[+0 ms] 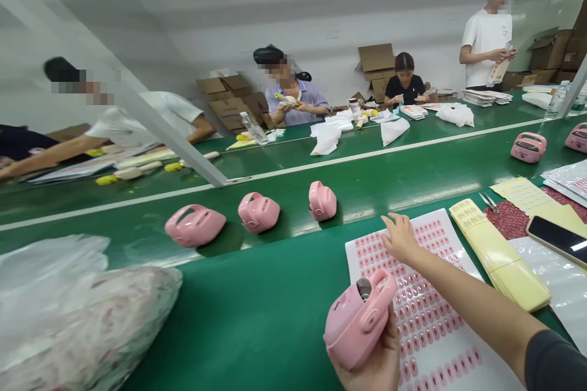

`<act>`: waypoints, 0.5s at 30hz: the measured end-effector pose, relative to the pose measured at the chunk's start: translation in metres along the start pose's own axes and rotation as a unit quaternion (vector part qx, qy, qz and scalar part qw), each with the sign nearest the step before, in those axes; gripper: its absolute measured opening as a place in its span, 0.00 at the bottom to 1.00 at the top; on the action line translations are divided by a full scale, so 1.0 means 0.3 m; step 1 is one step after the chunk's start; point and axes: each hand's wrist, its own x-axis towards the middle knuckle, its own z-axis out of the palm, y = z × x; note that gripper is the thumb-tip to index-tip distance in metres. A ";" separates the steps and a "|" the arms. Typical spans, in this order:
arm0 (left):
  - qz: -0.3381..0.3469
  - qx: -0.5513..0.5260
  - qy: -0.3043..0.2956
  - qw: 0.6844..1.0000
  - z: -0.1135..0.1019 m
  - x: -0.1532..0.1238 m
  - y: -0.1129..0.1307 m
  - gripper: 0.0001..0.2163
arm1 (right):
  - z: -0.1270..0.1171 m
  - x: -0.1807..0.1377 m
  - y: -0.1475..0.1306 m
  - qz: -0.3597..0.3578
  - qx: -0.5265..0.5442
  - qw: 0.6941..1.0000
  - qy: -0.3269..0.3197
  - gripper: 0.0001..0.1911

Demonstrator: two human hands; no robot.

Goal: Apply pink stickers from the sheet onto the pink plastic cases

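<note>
My left hand (387, 357) is closed around a pink plastic casing with a loop handle (355, 324), held tilted above the table's front part. A small printed pattern shows on its top, an oval piece with a reddish mark on its side, and a grey part inside the opening. My right hand (403, 239) reaches over the upper left of a white sheet of pink oval stickers (424, 311), fingers stretched out and apart. Whether a sticker clings to a fingertip is too small to tell. Some sticker places on the sheet's lower part are bare.
Several similar pink casings (259, 212) stand along the green belt (284, 174). A clear plastic bag (92, 324) lies at left. To the right are yellow sticker sheets (499, 256), tweezers (490, 201) and a phone (559, 239). Co-workers (298, 95) sit and stand across the belt.
</note>
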 end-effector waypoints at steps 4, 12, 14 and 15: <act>0.014 0.008 0.086 0.996 -0.014 -0.007 0.012 0.16 | 0.043 0.044 0.011 -0.027 -0.003 0.999 -0.033 0.07; 0.037 0.102 0.081 0.991 0.008 0.003 0.015 0.20 | -0.054 -0.052 -0.102 0.009 0.116 0.993 -0.031 0.06; 0.053 0.153 0.111 0.980 0.026 0.001 0.011 0.23 | -0.114 -0.105 -0.150 0.039 0.224 0.971 -0.075 0.07; 0.065 0.196 0.136 0.969 0.038 -0.002 0.006 0.26 | -0.145 -0.134 -0.172 0.055 0.285 0.951 -0.105 0.09</act>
